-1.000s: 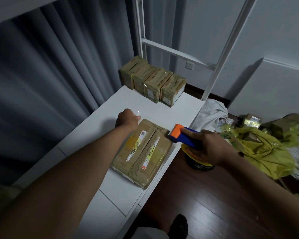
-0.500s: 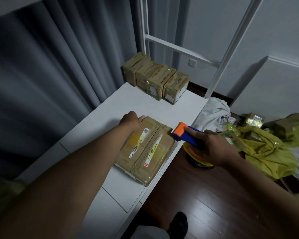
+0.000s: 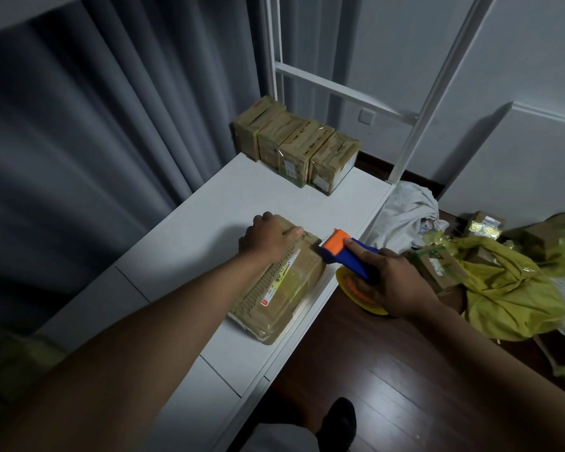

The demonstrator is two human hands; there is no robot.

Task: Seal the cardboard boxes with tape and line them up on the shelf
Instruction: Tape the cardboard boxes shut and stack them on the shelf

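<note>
Head view: box [image 3: 284, 288] is pressed flat by left hand [image 3: 268, 238]; dispenser [image 3: 346, 256], gripped by right hand [image 3: 392, 285], needs drawing along the seam.

White shelf top [image 3: 209, 223] lies bare between the flat cardboard box [image 3: 284, 295] at its front edge and four upright boxes [image 3: 297, 148] along the far end. Curtain [image 3: 95, 141] closes the left side.

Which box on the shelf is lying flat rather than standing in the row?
The large flat box under the left hand, near the shelf's front edge. The four others stand side by side at the far end.
</note>
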